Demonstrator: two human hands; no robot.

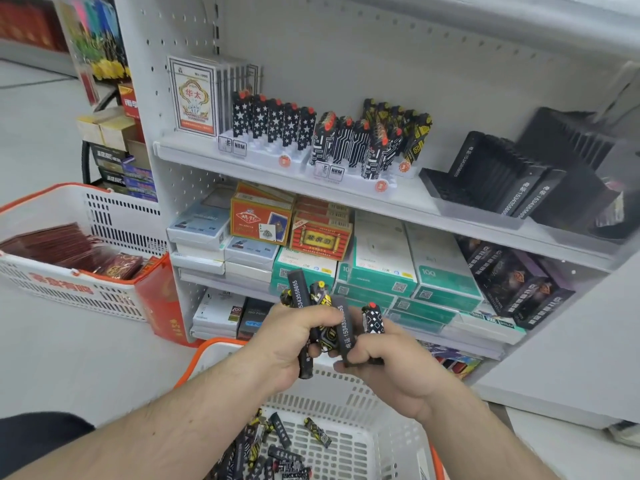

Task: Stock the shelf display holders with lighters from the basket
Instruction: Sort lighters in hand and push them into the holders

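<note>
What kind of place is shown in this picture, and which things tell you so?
Most likely a small retail shop. White pegboard shelving carries lighters in display holders and boxed playing cards, and an orange-rimmed shopping basket of loose lighters sits below both hands.

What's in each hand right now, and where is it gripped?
Left hand grips a bunch of lighters around their middles; right hand holds more lighters by their lower ends.

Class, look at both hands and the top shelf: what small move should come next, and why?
Probably lift the diamond-patterned lighter from the right hand toward the white holders on the top shelf. Both hands already grip lighters; the left hand holds a bunch, and slots look free.
</note>
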